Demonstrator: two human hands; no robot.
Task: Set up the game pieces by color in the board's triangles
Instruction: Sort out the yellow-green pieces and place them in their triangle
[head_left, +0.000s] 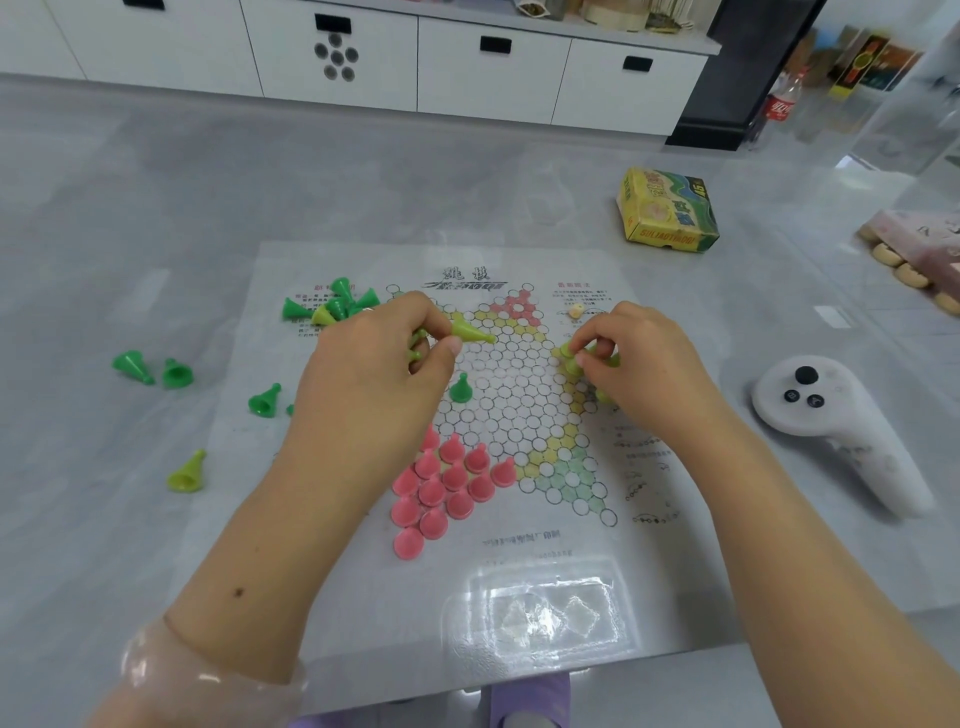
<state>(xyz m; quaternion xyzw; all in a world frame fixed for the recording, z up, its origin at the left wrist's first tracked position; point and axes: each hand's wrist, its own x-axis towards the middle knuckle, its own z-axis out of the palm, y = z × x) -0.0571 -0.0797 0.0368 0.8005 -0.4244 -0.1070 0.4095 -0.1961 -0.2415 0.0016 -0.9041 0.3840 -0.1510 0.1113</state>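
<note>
A yellow-green cardboard box (667, 210) lies on the grey surface (156, 208) at far right. A white controller (836, 426) lies right. White cabinets (467, 67) stand beyond; a red-labelled bottle (779, 106) stands far right.

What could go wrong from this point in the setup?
1. The left hand holds several yellow-green cone pieces, one sticking out sideways; it could slip out onto the paper board.
2. The left forearm hangs just over the packed pink cone pieces; a drop could topple them.
3. The right hand hides the yellow-green pieces it places, so one may land off its circle.
</note>
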